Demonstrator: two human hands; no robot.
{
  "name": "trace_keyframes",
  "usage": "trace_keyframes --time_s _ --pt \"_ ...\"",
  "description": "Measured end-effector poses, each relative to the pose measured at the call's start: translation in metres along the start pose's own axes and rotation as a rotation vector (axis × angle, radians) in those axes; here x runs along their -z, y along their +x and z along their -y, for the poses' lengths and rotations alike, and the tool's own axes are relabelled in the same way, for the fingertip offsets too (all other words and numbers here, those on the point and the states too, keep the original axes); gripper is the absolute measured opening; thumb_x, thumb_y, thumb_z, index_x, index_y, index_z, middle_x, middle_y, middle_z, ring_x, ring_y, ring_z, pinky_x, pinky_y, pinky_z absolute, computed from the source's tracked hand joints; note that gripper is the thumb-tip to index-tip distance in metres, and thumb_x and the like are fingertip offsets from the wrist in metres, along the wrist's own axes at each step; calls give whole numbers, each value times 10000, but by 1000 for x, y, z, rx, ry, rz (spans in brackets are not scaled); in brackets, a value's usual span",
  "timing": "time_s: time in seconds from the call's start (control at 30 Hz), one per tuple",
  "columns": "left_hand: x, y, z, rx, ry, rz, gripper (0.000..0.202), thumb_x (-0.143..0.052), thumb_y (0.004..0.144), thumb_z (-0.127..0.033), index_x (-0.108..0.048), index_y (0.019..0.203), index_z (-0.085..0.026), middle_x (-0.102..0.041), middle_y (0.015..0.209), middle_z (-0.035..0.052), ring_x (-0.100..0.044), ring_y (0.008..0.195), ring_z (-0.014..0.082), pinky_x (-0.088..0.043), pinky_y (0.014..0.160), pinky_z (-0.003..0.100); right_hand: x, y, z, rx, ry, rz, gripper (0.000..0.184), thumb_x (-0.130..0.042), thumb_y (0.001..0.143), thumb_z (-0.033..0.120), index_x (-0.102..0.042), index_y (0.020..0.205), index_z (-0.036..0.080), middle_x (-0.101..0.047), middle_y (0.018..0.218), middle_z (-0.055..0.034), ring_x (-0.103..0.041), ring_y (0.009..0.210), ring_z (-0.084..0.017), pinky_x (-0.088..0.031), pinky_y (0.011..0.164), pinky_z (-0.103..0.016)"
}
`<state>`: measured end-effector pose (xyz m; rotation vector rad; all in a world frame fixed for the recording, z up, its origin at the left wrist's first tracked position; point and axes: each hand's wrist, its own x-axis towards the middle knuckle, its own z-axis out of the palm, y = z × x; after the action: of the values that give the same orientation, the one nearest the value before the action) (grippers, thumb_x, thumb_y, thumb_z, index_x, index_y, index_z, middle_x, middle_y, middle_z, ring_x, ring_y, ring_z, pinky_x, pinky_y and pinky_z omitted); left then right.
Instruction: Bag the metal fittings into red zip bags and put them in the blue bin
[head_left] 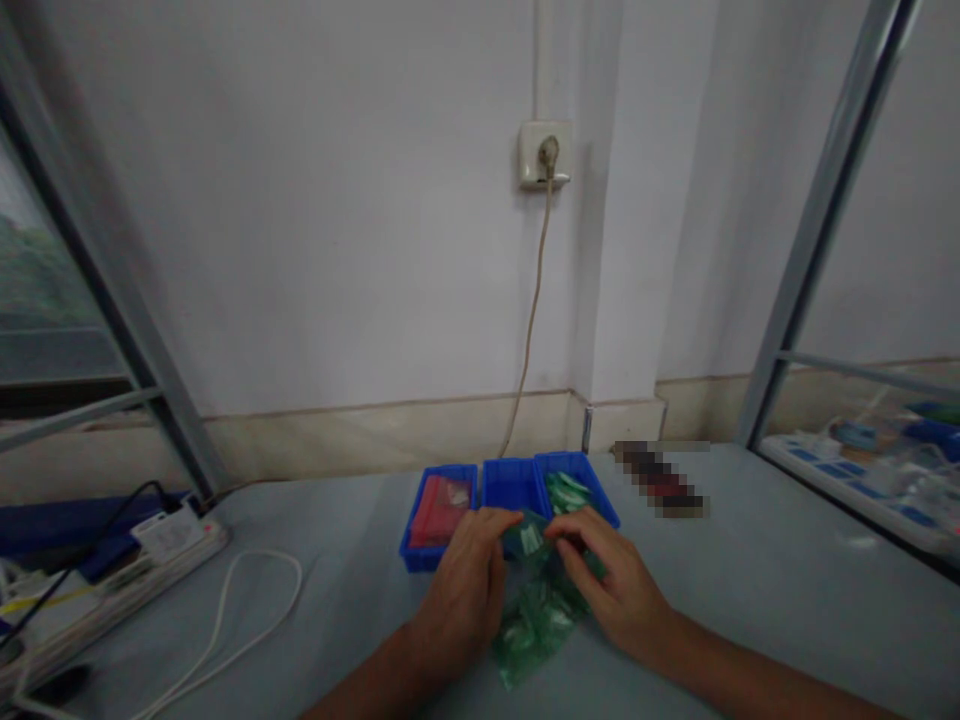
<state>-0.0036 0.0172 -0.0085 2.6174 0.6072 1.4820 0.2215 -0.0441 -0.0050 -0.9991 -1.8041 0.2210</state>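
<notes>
Both of my hands meet over the table, just in front of three blue bins. Between my fingertips is a small green plastic bag [531, 540] with a pale patch on it. My left hand [469, 580] pinches its left side, and my right hand [611, 580] pinches the right side. Below them several more green plastic bags [536, 630] lie in a loose pile. Red bags [441, 510] fill the left bin [421, 560]. The middle bin [514, 482] is partly hidden by my hands. More green bags [568, 492] lie in the right bin [609, 512].
On the left a white power strip [187, 545] has plugs in it, and a white cable [225, 600] loops over the table [352, 540]. A pixelated dark object [664, 485] lies right of the bins. Metal frame posts [829, 220] stand at both sides. A cord hangs from a wall socket [545, 155].
</notes>
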Motion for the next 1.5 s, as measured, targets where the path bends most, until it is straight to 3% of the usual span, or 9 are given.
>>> trace_keyframes --time_s 0.27,0.53,0.73,0.87,0.97,1.1,1.2,1.37,1.5 --pt "5 6 -1 16 40 83 246 -594 1071 -167 -647 1301 -234 -686 1193 101 -646 1119 267 -570 977 421 2 3 -2 15 -9 3 140 -609 1083 267 -703 1186 273 -686 1023 -56 -673 909 -239 -568 809 -357" --pt "7 8 -7 11 79 88 156 -530 1130 -255 -681 1137 -219 -665 1115 95 -642 1021 254 -565 902 400 -3 0 1 -67 23 25 90 -600 1085 281 -625 1168 256 -681 960 -27 -675 818 -208 -558 755 -322" --pt "1 2 -5 33 42 22 283 -475 1129 -199 -553 1398 -239 -735 1179 85 -698 1057 251 -593 954 414 -3 -1 2 8 17 44 115 -533 1106 231 -642 1127 259 -697 973 -39 -686 881 -218 -562 806 -326" --pt "2 2 -3 0 -29 74 380 -447 1071 -67 -585 1385 -230 -723 1207 104 -688 1112 247 -586 992 405 -1 1 2 91 17 40 295 -472 1106 146 -668 1270 292 -736 1121 -74 -697 1081 -254 -561 970 -396" --pt "4 3 -2 27 -18 91 439 -506 1044 -65 -566 1444 -235 -683 1274 119 -651 1184 264 -566 1027 428 -1 2 1 84 23 17 343 -527 1076 135 -650 1348 305 -722 1178 -75 -694 1068 -250 -575 941 -385" --pt "5 6 -4 28 16 97 129 -572 1097 -212 -683 1163 -224 -692 1078 79 -651 1002 248 -566 889 391 0 3 2 60 20 14 110 -634 1074 242 -718 1137 273 -686 1048 -59 -685 974 -243 -580 849 -350" --pt "4 6 -5 41 2 96 219 -502 1146 -288 -670 1029 -210 -685 990 66 -648 916 230 -560 824 366 -1 2 2 17 17 10 118 -583 1106 282 -699 1115 262 -691 1054 -65 -695 989 -243 -576 879 -357" --pt "-1 -1 -2 113 -2 25 300 -497 1144 -286 -534 1438 -240 -726 1195 96 -714 1061 249 -612 927 397 -4 -1 1 -65 37 -20 152 -533 1115 242 -619 1236 273 -717 1030 -39 -699 887 -211 -562 817 -322" --pt "-1 -3 -2 49 -12 39 359 -473 1093 -141 -517 1434 -243 -711 1252 100 -712 1139 244 -605 1006 405 -2 1 2 36 26 5 226 -475 1110 168 -646 1203 283 -704 1097 -54 -684 1024 -236 -544 916 -351"
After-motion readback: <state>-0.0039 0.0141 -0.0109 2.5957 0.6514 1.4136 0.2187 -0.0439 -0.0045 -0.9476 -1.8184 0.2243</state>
